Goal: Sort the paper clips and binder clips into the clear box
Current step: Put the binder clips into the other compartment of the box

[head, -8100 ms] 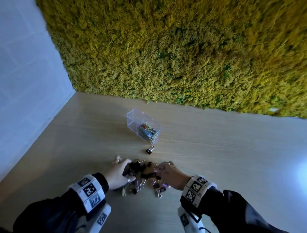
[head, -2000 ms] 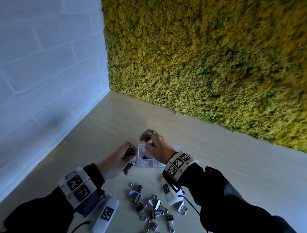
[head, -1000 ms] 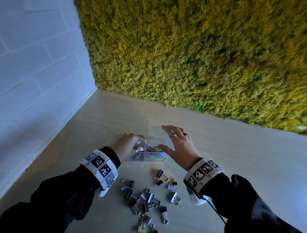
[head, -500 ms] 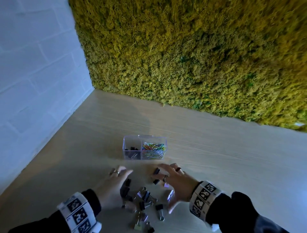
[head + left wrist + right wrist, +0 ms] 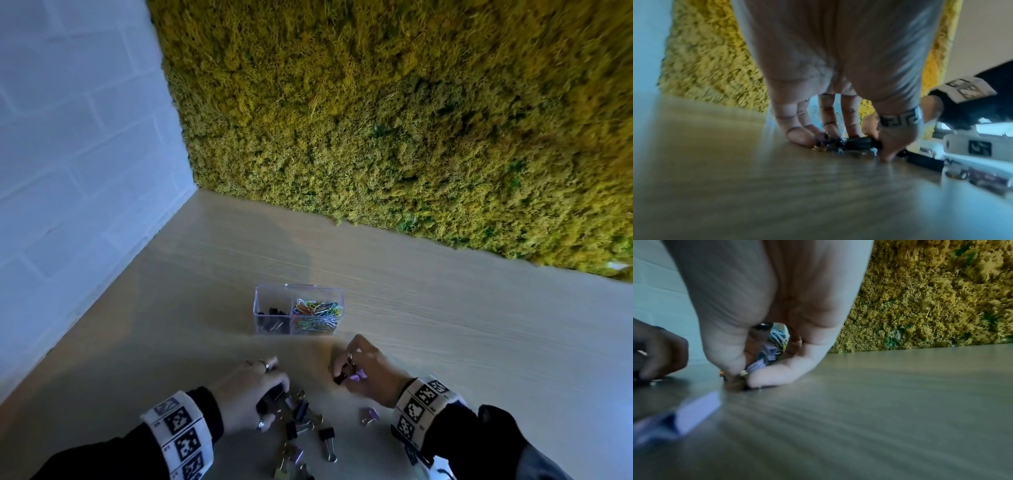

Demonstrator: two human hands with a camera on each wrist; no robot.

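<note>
The clear box (image 5: pixel 298 291) stands upright on the table. Its left compartment holds a few black binder clips (image 5: pixel 272 311) and its right one a heap of coloured paper clips (image 5: pixel 317 308). Several loose binder clips (image 5: pixel 308 425) lie in front of it. My left hand (image 5: pixel 251 390) curls over the pile's left part, its fingers and thumb (image 5: pixel 888 151) closed round black binder clips (image 5: pixel 858 143). To the right, my right hand (image 5: pixel 366 370) pinches a few binder clips, black and lilac (image 5: pixel 761 363), just above the table.
A lilac binder clip (image 5: pixel 369 415) lies alone near my right wrist. A moss wall (image 5: pixel 411 120) closes the table's far side and a white brick wall (image 5: pixel 68 171) its left side. The wooden table (image 5: pixel 479 325) runs on to the right of the box.
Both hands have closed on binder clips from the pile; half a second ago their fingers were spread over it. The box has not moved since it was set down.
</note>
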